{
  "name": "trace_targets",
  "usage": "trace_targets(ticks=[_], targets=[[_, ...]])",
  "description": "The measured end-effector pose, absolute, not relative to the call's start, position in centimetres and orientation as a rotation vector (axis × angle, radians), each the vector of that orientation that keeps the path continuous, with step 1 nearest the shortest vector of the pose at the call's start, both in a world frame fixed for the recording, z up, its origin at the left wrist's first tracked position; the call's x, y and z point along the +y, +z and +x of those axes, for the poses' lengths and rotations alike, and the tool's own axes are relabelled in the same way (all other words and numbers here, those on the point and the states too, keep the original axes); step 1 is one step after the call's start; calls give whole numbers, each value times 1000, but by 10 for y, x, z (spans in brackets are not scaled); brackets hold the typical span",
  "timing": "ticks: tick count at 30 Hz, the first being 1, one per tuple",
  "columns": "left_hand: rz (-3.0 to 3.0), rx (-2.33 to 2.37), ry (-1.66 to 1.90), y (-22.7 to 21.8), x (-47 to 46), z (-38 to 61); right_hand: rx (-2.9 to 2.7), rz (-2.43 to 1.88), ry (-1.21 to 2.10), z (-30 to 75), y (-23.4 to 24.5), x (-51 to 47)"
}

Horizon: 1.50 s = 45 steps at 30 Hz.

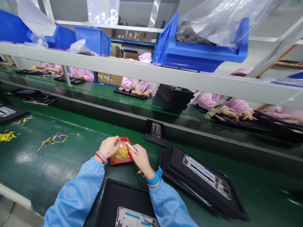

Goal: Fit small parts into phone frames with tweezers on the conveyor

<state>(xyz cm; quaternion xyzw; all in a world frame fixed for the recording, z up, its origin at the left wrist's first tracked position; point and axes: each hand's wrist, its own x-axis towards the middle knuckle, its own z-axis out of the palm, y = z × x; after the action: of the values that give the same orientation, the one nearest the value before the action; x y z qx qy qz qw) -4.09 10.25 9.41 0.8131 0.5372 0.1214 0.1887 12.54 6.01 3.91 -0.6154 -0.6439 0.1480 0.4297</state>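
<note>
A small red tray (pixel 121 162) holds a clear plastic bag with small yellow strips (pixel 121 152) in it. My left hand (pixel 109 146) is at the tray's left edge, its fingertips pinched together over the bag. What lies between them, if anything, is too small to make out. My right hand (pixel 141 157) grips a slim white stick-like tool (pixel 131 147), whose tip points up and left over the tray's right side. Below my hands, a black tray (pixel 111 198) carries a silver phone frame (pixel 136 218) with blue strips, partly cut off by the picture's lower edge.
Stacked black trays (pixel 175 164) with a phone frame (pixel 208 176) stand to the right. Another black tray (pixel 155 132) lies behind. Loose yellow and black strips (pixel 53 138) are scattered left. Blue bins (pixel 201 53) sit on the shelf (pixel 132 67) above. Co-workers in pink work across the bench.
</note>
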Motion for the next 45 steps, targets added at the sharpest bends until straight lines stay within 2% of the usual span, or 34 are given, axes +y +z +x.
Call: trace_targets(ticks=[21,45], targets=[[2351,1070,426,82,98,-33,-1680,-1383,628,123,39,56],[2484,943,346,72,101,-29,-1610,-1428,814,123,42,52]])
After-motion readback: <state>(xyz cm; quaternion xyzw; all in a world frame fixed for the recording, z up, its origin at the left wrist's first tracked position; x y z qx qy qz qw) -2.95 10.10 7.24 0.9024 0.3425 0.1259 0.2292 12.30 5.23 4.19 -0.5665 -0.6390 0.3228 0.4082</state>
